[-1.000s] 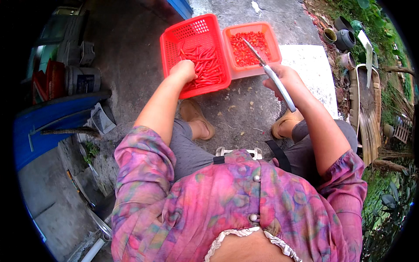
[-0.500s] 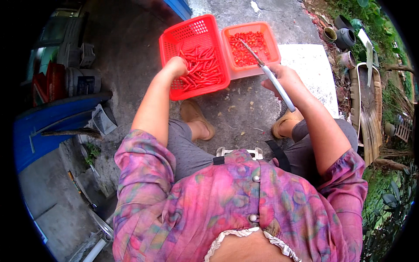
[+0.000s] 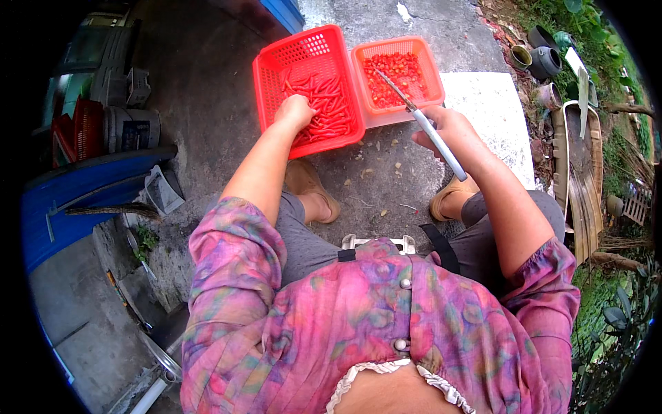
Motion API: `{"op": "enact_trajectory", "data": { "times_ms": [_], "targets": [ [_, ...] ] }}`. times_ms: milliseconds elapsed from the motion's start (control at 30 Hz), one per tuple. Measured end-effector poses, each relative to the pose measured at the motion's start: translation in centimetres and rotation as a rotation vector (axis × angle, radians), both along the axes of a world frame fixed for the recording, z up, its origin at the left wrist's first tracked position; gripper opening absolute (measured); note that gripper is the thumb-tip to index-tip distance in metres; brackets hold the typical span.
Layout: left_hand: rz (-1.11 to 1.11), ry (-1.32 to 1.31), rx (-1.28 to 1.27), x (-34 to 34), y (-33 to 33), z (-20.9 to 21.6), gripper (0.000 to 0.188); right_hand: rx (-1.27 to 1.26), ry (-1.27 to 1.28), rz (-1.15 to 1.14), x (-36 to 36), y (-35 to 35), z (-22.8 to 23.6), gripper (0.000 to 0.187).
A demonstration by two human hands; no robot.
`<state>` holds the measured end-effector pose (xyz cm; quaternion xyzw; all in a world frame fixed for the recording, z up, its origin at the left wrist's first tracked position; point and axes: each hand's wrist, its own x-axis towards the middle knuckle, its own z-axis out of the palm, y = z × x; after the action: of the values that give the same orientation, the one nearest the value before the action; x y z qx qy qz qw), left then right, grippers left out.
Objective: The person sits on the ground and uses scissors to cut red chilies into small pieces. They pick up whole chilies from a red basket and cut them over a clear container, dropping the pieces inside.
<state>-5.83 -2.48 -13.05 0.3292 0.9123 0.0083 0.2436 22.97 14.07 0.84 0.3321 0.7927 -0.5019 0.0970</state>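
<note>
A red plastic basket (image 3: 265,76) holds a heap of whole red chili peppers (image 3: 329,114). My left hand (image 3: 295,112) reaches over its near left side, fingers curled down and closed on a chili at the heap; the fingertips are partly hidden. Beside it on the right is a smaller orange-red basket (image 3: 436,76) with cut chili pieces (image 3: 396,76) spread inside. My right hand (image 3: 452,134) grips scissors (image 3: 438,141) with a pale grey handle, seen edge-on. Their narrow blades point up and left over the cut pieces.
The smaller basket rests on a pale container (image 3: 392,119). A white board (image 3: 486,124) lies on the concrete to the right. My shoes (image 3: 314,193) flank the ground below the baskets. A white bucket (image 3: 132,127) stands far left; pots (image 3: 545,61) sit far right.
My left hand has moved right, farther over the whole chilies. My right hand and the scissors have barely shifted, the blade tip moving slightly left and down.
</note>
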Motion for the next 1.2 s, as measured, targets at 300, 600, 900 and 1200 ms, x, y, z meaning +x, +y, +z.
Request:
{"op": "enact_trajectory", "data": {
  "times_ms": [300,600,900,1200],
  "targets": [
    [0.162,-0.051,0.066,-0.1,0.0,1.6,0.020,-0.020,-0.005,-0.046,0.1,-0.1,0.9,0.029],
    [0.421,-0.546,0.464,0.9,0.7,5.5,0.003,0.009,0.022,0.011,0.0,-0.2,0.5,0.032],
    [0.364,-0.867,0.687,7.3,1.5,14.4,0.001,-0.048,0.220,0.063,0.0,-1.3,0.7,0.039],
    [0.287,-0.869,0.668,10.1,1.4,17.4,0.000,-0.216,0.212,0.019,0.0,-1.7,1.9,0.036]
  ]
}}
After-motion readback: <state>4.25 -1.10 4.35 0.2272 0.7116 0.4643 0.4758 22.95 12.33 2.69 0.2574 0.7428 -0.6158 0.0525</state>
